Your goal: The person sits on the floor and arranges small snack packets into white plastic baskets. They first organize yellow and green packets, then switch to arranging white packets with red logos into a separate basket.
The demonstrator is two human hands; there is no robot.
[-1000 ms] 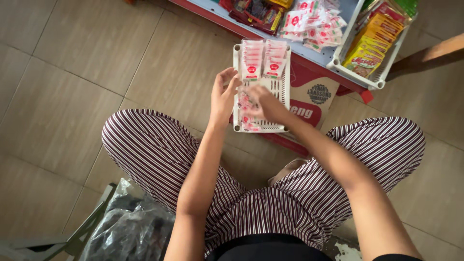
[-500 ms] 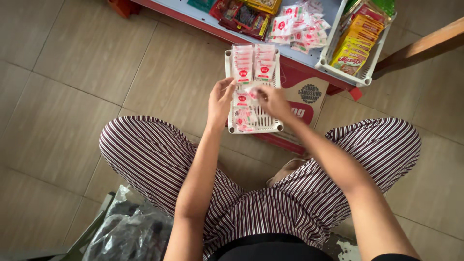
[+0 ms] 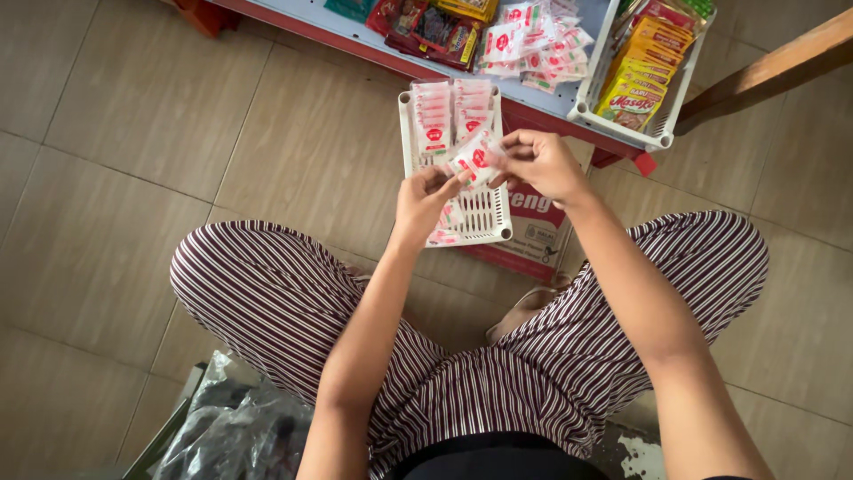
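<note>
White plastic basket (image 3: pixel 498 227) on the floor, approx. half filled: two neat rows of red-and-white sachets (image 3: pixel 451 111) stacked at the far end, near end mostly bare grid w/ a few loose ones. You hold one sachet (image 3: pixel 474 156) above the basket, left hand (image 3: pixel 425 197) and right hand (image 3: pixel 540 164) fingers both pinching it. Judged: packing partway done; more sachets (image 3: pixel 538 44) wait on the low shelf (image 3: pixel 355 40).

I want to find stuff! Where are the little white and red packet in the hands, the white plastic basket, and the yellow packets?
Small white and red sachet (image 3: pixel 475 156), head view, its middle.
White slotted plastic basket (image 3: pixel 487 218), head view, bare bottom.
Yellow packets (image 3: pixel 641 67), head view, front packet's face.
</note>
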